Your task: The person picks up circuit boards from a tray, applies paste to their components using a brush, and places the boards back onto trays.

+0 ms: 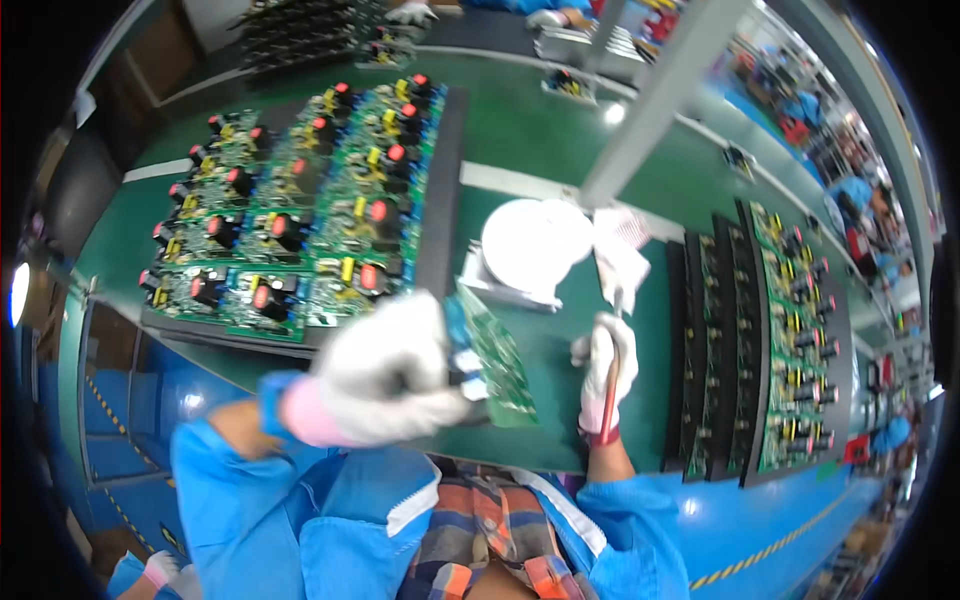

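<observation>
My gloved left hand [385, 375] is closed on the edge of a green circuit board [497, 365], which is tilted up on its side. Motion blurs this hand a little. My gloved right hand [607, 365] is wrapped round a slim brush-like tool [610, 400] with a reddish-brown handle. The tool's far end reaches up to a crumpled white cloth [620, 262] with a striped part. Left of the cloth, a round white lid or dish [535, 245] sits on a metal base. What the tool's tip touches is too small to tell.
Rows of populated circuit boards [300, 225] lie on a dark foam tray [440, 200] at left. Several dark trays [735, 350] of boards stand on edge at right. A grey post [665, 100] rises from the green bench [520, 125]. Across it, a co-worker's gloved hands [546, 19] show.
</observation>
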Demonstrator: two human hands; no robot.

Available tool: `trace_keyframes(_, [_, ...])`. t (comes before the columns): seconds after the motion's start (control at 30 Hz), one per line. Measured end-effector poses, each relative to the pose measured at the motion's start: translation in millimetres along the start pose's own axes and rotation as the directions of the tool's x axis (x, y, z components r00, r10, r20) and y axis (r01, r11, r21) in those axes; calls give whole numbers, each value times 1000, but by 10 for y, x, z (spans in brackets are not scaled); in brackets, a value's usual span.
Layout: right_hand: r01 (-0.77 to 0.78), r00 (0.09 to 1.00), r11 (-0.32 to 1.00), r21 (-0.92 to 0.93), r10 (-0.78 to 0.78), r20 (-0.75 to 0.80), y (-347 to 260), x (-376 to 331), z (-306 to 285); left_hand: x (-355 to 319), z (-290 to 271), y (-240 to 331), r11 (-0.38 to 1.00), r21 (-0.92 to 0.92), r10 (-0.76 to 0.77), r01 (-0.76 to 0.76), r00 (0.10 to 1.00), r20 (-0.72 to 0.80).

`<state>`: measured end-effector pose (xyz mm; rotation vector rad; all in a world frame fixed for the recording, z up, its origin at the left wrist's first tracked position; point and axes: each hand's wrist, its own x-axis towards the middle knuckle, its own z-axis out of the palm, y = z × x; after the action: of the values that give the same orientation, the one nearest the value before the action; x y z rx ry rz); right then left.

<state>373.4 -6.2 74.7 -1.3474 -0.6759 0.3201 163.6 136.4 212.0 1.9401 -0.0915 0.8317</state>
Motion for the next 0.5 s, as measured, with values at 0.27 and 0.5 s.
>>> trace_keyframes(0.27, [-181, 983, 976, 122, 177, 41, -121, -136, -183, -658, 1423, -895, 407, -832, -755, 379, 651, -73])
trace_keyframes(0.5, [-130, 982, 985, -111, 143, 124, -6, -286, -120, -723, 1328, -935, 303, -846, -841, 439, 541, -21])
